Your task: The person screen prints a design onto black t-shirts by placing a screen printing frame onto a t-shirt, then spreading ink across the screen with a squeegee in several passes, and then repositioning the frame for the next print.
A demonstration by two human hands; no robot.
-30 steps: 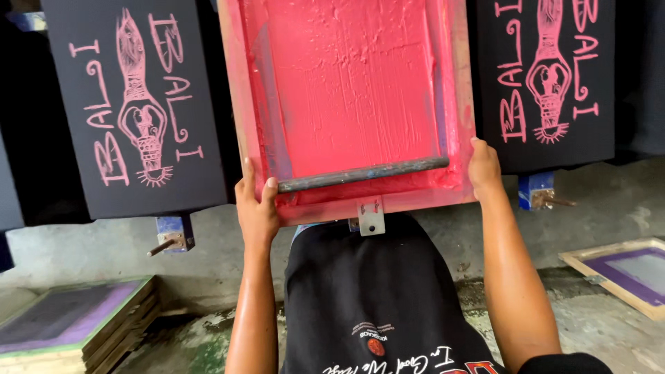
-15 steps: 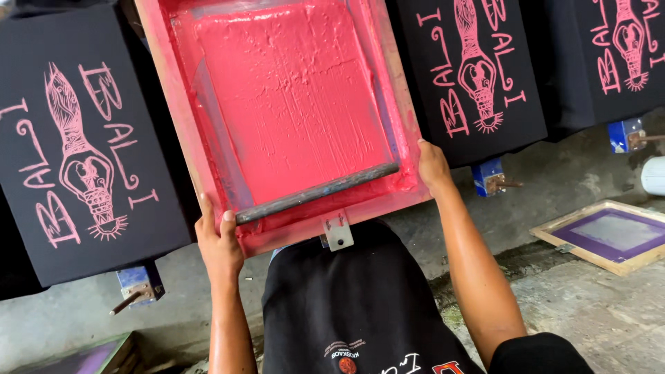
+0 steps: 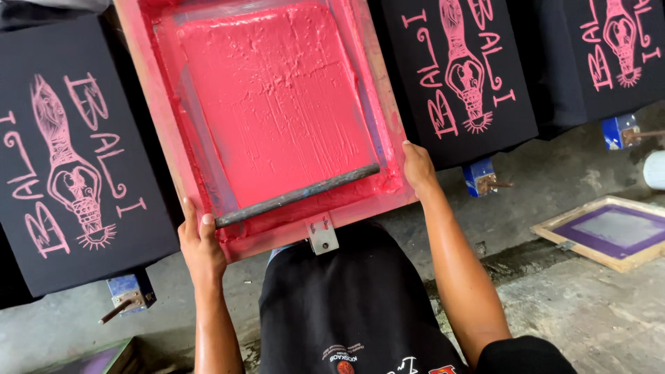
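A wooden screen-printing frame coated in pink-red ink lies over a black shirt on a pallet. A long dark squeegee rests across the ink near the frame's near edge. My left hand grips the frame's near left corner, thumb over the rim. My right hand holds the near right corner. A metal bracket hangs from the middle of the near edge. My black shirt fills the bottom centre.
Black shirts printed with a pink figure and letters lie on pallets at left, right and far right. Blue metal pallet arms stick out below. A purple-meshed frame lies on the concrete floor at right.
The view has swung left and tilted, so the frame and printed shirts shifted rightward and rotated in view. Both hands stay on the frame's near corners; the squeegee keeps its place.
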